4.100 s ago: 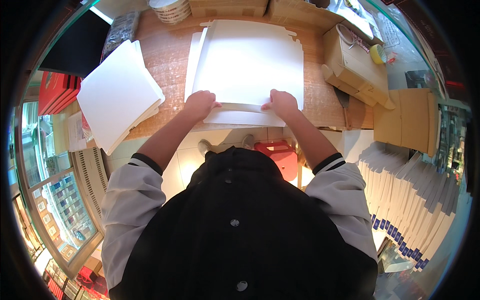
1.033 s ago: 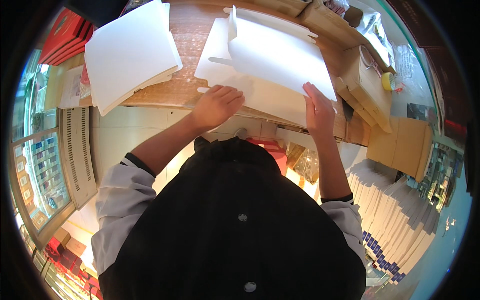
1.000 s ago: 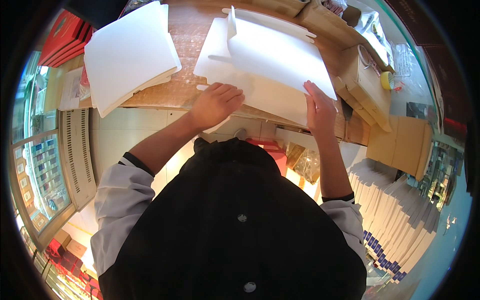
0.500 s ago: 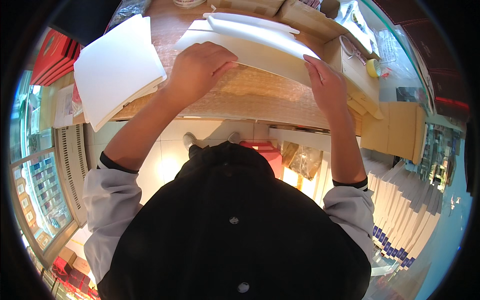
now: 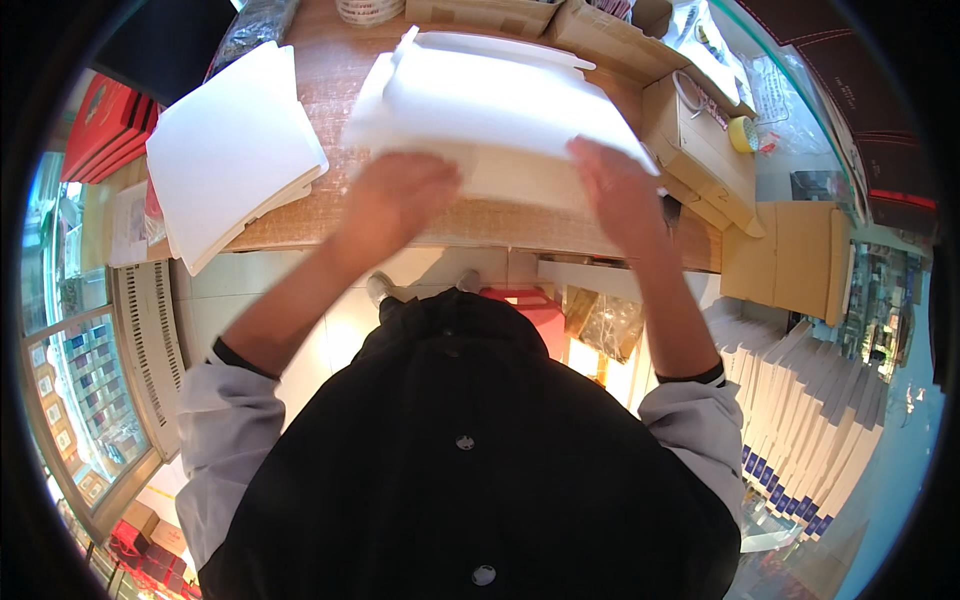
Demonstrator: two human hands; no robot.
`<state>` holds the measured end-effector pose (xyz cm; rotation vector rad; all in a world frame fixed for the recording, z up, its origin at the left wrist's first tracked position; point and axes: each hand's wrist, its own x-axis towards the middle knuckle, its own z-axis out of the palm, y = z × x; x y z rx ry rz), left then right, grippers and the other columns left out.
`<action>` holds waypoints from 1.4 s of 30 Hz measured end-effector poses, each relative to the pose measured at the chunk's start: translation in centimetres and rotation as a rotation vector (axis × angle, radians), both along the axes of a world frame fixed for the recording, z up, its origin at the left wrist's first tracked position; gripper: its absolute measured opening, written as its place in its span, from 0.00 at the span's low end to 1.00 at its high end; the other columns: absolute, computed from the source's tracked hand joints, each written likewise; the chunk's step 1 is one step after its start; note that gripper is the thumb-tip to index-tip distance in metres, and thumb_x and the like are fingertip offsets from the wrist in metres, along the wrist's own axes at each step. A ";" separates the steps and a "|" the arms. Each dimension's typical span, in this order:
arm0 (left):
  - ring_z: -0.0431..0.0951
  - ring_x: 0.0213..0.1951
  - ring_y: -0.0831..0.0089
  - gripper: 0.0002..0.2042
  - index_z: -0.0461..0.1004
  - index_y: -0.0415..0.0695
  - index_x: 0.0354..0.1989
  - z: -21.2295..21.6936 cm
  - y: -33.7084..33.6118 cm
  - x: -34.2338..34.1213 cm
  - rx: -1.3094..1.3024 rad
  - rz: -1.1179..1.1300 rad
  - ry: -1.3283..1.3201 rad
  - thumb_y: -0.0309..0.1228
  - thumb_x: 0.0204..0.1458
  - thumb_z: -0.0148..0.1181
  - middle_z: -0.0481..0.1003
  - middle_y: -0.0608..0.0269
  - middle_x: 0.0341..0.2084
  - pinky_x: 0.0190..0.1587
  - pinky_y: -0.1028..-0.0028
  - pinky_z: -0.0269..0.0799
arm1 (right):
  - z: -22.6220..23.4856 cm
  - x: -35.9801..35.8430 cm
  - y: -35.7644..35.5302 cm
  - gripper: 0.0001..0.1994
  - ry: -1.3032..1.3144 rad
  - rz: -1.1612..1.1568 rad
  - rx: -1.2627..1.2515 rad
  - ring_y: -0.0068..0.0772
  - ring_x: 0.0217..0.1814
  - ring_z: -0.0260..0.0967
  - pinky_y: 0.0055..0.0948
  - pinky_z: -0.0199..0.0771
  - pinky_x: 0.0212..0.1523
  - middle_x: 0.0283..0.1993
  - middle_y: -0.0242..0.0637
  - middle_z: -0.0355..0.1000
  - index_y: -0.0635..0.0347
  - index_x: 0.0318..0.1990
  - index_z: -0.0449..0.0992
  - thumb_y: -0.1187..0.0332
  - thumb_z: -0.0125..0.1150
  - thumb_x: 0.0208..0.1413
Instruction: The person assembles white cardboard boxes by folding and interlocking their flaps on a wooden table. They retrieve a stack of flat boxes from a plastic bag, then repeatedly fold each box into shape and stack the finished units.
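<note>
In front of me on the wooden table lies a white cardboard sheet [image 5: 500,95], creased and with flaps along its edges, like an unfolded box blank. Its near strip, tan and blurred, faces me. My left hand [image 5: 405,200] is at the near left part of this strip, its fingers smeared by motion. At the near right part is my right hand [image 5: 622,195], also blurred, with its fingertips over the sheet's edge. Whether either hand grips the cardboard cannot be made out. A stack of white cardboard sheets [image 5: 235,145] lies left of my left hand.
Brown cardboard boxes [image 5: 700,150] stand at the table's right, with a yellow tape roll [image 5: 742,134] beside them. Red boxes [image 5: 108,128] are stacked at the far left. A white round tub [image 5: 370,10] stands at the back. Below right are many upright white folders [image 5: 810,430].
Both hands have come nearer to me, and the sheet's near strip has come down with them. More of the white upper face shows. The hands are blurred now.
</note>
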<state>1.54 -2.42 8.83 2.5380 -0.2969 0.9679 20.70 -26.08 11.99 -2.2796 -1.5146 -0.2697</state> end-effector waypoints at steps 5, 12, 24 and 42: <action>0.74 0.46 0.64 0.08 0.77 0.44 0.34 -13.3 -2.9 -4.7 0.024 0.089 0.217 0.28 0.43 0.58 0.75 0.63 0.41 0.46 0.66 0.70 | -10.8 -3.9 -1.1 0.17 0.136 0.013 -0.017 0.45 0.56 0.67 0.40 0.68 0.56 0.52 0.43 0.72 0.56 0.48 0.76 0.75 0.62 0.47; 0.74 0.44 0.61 0.09 0.73 0.44 0.37 -13.5 -4.6 -4.6 -0.086 -0.042 0.364 0.28 0.46 0.59 0.74 0.61 0.39 0.47 0.65 0.69 | -14.5 -5.9 -1.2 0.18 0.206 -0.041 0.013 0.44 0.52 0.66 0.40 0.68 0.52 0.48 0.40 0.69 0.57 0.46 0.75 0.76 0.64 0.44; 0.71 0.38 0.62 0.08 0.70 0.43 0.38 -14.4 0.3 1.7 0.006 0.103 0.608 0.31 0.51 0.57 0.70 0.59 0.33 0.40 0.64 0.68 | -15.5 -1.7 0.0 0.14 0.470 -0.049 -0.250 0.41 0.45 0.68 0.37 0.68 0.46 0.40 0.38 0.71 0.57 0.40 0.75 0.62 0.67 0.49; 0.69 0.32 0.70 0.03 0.68 0.43 0.25 -13.5 0.0 5.0 0.615 -0.076 0.465 0.27 0.42 0.54 0.65 0.63 0.25 0.29 0.75 0.68 | -16.8 -5.0 4.0 0.06 0.006 0.018 -0.072 0.37 0.40 0.64 0.31 0.68 0.45 0.33 0.37 0.65 0.60 0.30 0.72 0.69 0.60 0.47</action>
